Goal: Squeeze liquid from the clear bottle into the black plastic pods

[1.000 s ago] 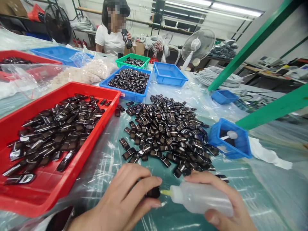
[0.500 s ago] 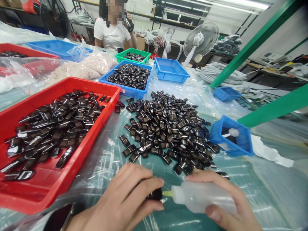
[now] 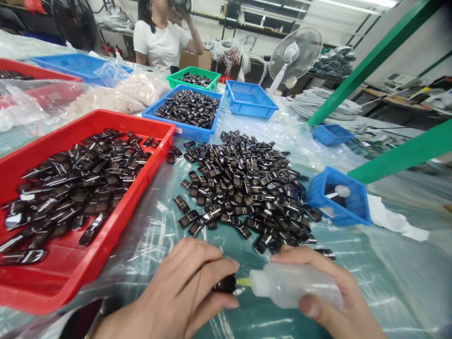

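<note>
My left hand is closed around a small black part, pinched between thumb and fingers near the table's front edge. A translucent white squeeze bottle lies sideways in my right hand, fingers wrapped round it. The bottle's yellow nozzle touches the black part. Just beyond my hands a big loose pile of the same glossy black parts lies on the plastic-covered table.
A red tray of black parts is at the left. A blue tray of parts, an empty blue tray and a green tray stand behind. A small blue bin is right. A person in a white shirt sits opposite.
My hands hold the same pose with nozzle against the part. The view has tilted down slightly. The person opposite has raised a dark object higher.
</note>
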Motion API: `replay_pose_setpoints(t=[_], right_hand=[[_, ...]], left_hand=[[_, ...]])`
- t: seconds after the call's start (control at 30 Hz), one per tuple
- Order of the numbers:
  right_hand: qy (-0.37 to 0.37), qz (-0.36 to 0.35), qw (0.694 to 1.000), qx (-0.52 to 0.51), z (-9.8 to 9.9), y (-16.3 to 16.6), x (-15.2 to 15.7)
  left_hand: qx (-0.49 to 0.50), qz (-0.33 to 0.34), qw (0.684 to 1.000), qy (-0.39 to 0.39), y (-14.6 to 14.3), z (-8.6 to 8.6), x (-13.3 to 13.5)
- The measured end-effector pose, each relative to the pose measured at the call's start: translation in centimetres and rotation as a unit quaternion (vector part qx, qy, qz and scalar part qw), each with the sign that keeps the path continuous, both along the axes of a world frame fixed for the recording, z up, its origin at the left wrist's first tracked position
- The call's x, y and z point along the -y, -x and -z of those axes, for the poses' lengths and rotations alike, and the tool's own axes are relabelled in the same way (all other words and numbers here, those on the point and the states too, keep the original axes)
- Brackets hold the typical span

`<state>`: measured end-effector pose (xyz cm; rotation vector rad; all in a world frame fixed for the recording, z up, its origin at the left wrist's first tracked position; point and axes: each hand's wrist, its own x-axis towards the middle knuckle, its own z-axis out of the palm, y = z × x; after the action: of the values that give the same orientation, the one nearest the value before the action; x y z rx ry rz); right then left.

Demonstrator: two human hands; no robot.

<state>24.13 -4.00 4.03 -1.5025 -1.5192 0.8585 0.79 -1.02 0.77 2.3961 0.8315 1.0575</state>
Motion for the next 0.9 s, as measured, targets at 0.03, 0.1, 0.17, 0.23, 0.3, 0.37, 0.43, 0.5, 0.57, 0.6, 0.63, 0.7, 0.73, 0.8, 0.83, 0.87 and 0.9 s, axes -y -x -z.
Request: replay_pose_setpoints(t=[0.03,0.1,0.17,0.23,0.3,0.37,0.43,0.5,0.57,0.6,0.63,0.7,0.73,0.8,0.83,0.87,0.9], right_hand=[[-0.001,0.001,1.000,0.001,0.02,0.04,0.02],[0.000,0.006,1.000,0.001,0.07,0.11,0.06],[0.003,0.008,1.000,-0.006,0.11,0.15,0.10],[0.007,0.008,1.000,-0.017,0.14,0.19,0.14],[0.010,0.007,1.000,-0.026,0.15,0.23,0.15],[0.013,0.003,0.999,-0.029,0.17,0.24,0.14],[0.012,0.000,0.999,-0.031,0.19,0.22,0.13],[0.007,-0.001,0.999,-0.032,0.24,0.17,0.12],[0.000,-0.005,0.999,-0.032,0.33,0.08,0.12],[-0.002,-0.010,0.999,-0.032,0.39,0.03,0.12],[-0.004,-0.016,0.999,-0.032,0.44,-0.02,0.11],[-0.009,-0.026,0.999,-0.029,0.54,-0.12,0.07],[-0.012,-0.030,0.999,-0.026,0.57,-0.17,0.05],[-0.017,-0.035,0.999,-0.015,0.61,-0.25,0.00],[-0.019,-0.036,0.999,-0.009,0.63,-0.28,-0.01],[-0.021,-0.037,0.999,-0.003,0.63,-0.30,-0.01],[-0.023,-0.037,0.999,0.002,0.65,-0.31,0.00]], left_hand=[[0.000,-0.008,1.000,0.004,-0.02,-0.02,0.08],[-0.002,-0.008,1.000,0.006,-0.04,-0.06,0.20],[-0.003,-0.007,1.000,0.006,0.00,-0.07,0.23],[-0.004,-0.013,1.000,0.013,0.09,-0.06,0.16],[-0.004,-0.009,1.000,0.010,0.23,-0.04,0.04],[-0.003,0.009,1.000,-0.003,0.36,-0.09,-0.04],[-0.007,0.007,1.000,0.006,0.43,-0.25,-0.06],[-0.017,0.002,0.999,0.035,0.41,-0.43,-0.06],[-0.011,0.003,0.999,0.042,0.28,-0.51,-0.12],[0.000,0.004,0.999,0.036,0.19,-0.48,-0.19],[0.010,0.003,0.999,0.030,0.09,-0.42,-0.27],[0.034,-0.006,0.999,0.020,-0.04,-0.23,-0.43],[0.040,-0.008,0.999,0.021,-0.05,-0.14,-0.49],[0.039,-0.008,0.999,0.030,0.02,0.04,-0.52],[0.035,-0.007,0.999,0.035,0.08,0.14,-0.50],[0.032,-0.007,0.999,0.040,0.16,0.24,-0.44],[0.027,-0.009,0.998,0.047,0.23,0.35,-0.36]])
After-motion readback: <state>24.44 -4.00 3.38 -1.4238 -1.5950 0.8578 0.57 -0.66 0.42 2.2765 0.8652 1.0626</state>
